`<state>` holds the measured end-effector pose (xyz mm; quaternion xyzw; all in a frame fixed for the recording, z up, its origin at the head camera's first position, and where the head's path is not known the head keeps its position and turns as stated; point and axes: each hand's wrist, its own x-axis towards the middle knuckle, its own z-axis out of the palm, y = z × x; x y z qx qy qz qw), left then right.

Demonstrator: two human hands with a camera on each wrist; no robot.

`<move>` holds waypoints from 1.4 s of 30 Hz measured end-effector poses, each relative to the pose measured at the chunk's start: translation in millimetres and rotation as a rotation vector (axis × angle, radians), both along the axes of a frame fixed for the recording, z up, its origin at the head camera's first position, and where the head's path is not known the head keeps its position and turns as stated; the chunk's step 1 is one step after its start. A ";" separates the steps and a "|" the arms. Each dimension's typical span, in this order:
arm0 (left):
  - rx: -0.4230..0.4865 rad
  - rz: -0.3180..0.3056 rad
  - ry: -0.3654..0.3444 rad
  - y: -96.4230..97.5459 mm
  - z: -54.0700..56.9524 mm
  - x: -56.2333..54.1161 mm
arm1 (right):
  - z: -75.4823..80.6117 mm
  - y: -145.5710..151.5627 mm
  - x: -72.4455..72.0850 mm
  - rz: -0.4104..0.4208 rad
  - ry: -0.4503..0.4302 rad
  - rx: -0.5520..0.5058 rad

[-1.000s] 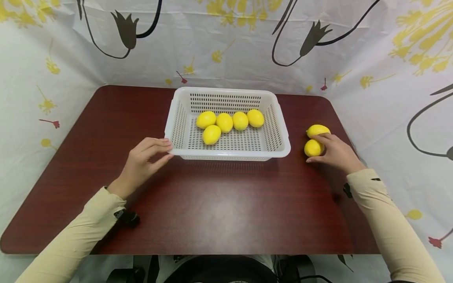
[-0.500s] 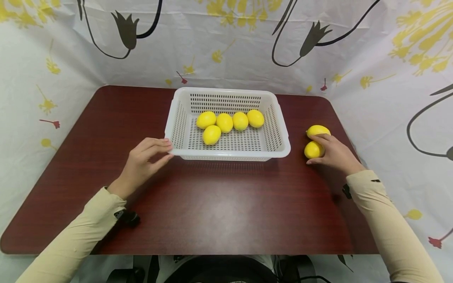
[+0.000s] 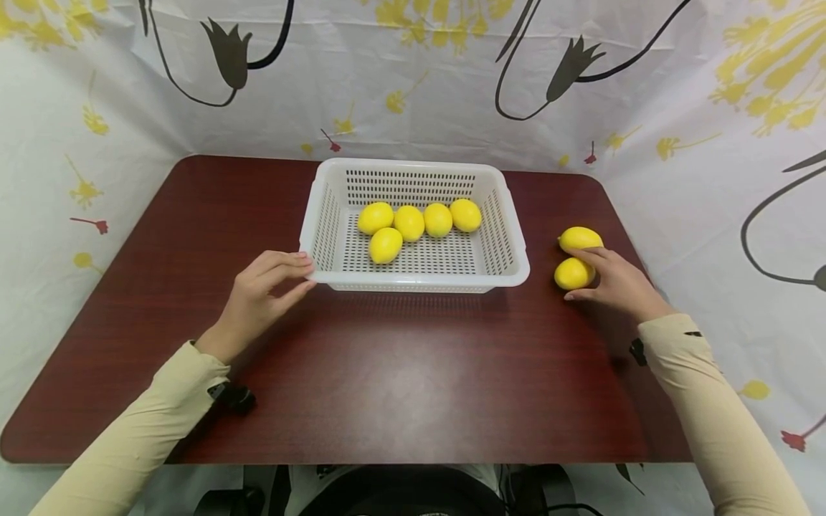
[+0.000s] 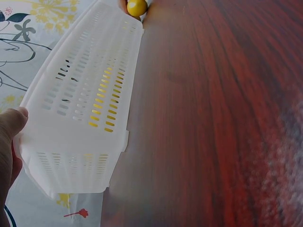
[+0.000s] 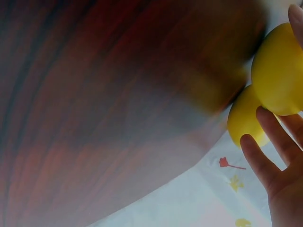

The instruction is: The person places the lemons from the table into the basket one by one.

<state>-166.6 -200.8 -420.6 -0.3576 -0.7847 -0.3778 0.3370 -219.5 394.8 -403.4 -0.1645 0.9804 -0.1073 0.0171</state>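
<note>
My left hand [image 3: 264, 290] pinches the front left corner of a white plastic basket [image 3: 422, 279], thumb [image 4: 16, 120] on its rim. Several yellow lemons [image 3: 386, 246] lie inside the basket. To its right, my right hand [image 3: 616, 283] surrounds one lemon [image 3: 572, 274] on the table, with loosely spread fingers on its far side and the thumb on its near side. Just behind is another lemon [image 3: 579, 238], partly overlapped by the fingers. The right wrist view shows this hand's fingers [image 5: 265, 163] extended against the two lemons, the nearer lemon [image 5: 279, 71] lying between them and the thumb.
A dark red-brown wooden table [image 3: 413, 387] carries the basket and the loose lemons. White flower-printed cloth [image 3: 439, 93] hangs behind and beside it. The table's right edge runs close past the right hand.
My right hand has shifted slightly right and toward me, leaving more of the near lemon in view. That lemon has moved a little toward me, while the left hand and basket stay put.
</note>
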 end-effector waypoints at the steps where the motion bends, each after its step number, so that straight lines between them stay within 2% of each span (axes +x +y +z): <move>1: 0.005 -0.002 0.000 0.2 0.0 0.1 | -0.6 -0.5 -0.3 -0.001 0.004 -0.001; 15: -0.007 0.009 0.001 1.2 0.9 0.4 | -8.7 -2.8 -4.6 0.011 0.059 0.002; 35: -0.010 0.004 -0.006 -0.8 -0.1 0.0 | -4.3 -2.9 -5.0 -0.002 0.039 0.019; 42: -0.003 -0.002 -0.006 -0.4 0.3 0.0 | 3.6 -5.4 -3.7 0.015 0.071 0.011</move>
